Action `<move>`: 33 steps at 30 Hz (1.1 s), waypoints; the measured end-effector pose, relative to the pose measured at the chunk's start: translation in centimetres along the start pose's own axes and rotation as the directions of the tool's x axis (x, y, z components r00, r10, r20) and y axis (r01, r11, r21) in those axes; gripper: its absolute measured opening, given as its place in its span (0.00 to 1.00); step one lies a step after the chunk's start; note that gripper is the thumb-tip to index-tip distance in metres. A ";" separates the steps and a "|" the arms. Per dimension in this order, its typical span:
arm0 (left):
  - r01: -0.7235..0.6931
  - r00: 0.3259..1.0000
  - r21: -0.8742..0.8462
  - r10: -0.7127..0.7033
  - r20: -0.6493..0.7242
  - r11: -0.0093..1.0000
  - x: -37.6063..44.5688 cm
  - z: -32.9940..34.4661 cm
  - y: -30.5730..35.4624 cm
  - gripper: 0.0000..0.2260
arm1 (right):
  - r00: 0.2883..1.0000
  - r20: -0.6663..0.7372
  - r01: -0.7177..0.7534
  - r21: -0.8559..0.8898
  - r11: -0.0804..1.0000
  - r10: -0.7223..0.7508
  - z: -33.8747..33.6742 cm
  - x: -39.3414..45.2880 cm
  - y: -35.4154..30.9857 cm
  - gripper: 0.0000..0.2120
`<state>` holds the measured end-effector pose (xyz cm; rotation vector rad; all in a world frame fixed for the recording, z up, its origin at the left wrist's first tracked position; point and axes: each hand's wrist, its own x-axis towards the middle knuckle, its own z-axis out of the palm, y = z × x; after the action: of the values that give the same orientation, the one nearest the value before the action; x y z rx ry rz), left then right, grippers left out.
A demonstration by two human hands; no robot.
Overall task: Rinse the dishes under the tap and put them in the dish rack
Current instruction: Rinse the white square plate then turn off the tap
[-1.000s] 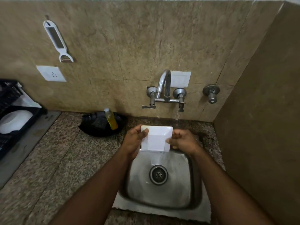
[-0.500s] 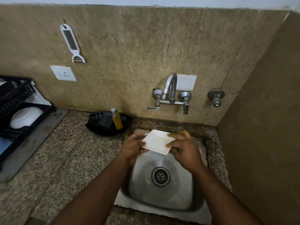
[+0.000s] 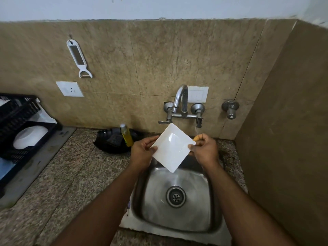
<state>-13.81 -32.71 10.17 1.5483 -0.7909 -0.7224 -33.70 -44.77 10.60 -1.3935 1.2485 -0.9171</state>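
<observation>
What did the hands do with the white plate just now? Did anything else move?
Both hands kept hold of the square white plate and turned it: a second ago it stood upright over the sink, now it is tipped corner-down, its hollow face toward the camera. The left hand and right hand still pinch opposite corners. The bowl in the dish rack stayed put.

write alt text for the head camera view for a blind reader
Two hands, left hand and right hand, hold a square white plate over a steel sink below a wall tap. A black dish rack sits far left.
</observation>
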 end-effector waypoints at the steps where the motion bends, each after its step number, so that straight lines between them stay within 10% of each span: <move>1: -0.015 0.999 0.063 0.018 -0.041 0.998 0.1 -0.2 0.3 0.15 | 0.999 -0.013 0.042 -0.026 0.999 -0.043 -0.2 0.2 -0.4 0.15; 18: -0.287 0.922 0.345 0.356 -0.155 0.894 1.0 -0.6 4.7 0.06 | 0.931 -0.068 0.348 -0.134 0.928 -0.359 -2.1 0.4 -6.8 0.14; 33: -0.239 0.938 0.325 0.304 -0.168 0.915 0.3 -0.9 3.9 0.06 | 0.924 -0.068 0.363 -0.159 0.918 -0.377 -2.0 -0.4 -6.1 0.14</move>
<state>-13.27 -32.70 14.14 1.7071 -0.9612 -0.2273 -34.37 -44.98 16.95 -1.7588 1.1590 -1.1834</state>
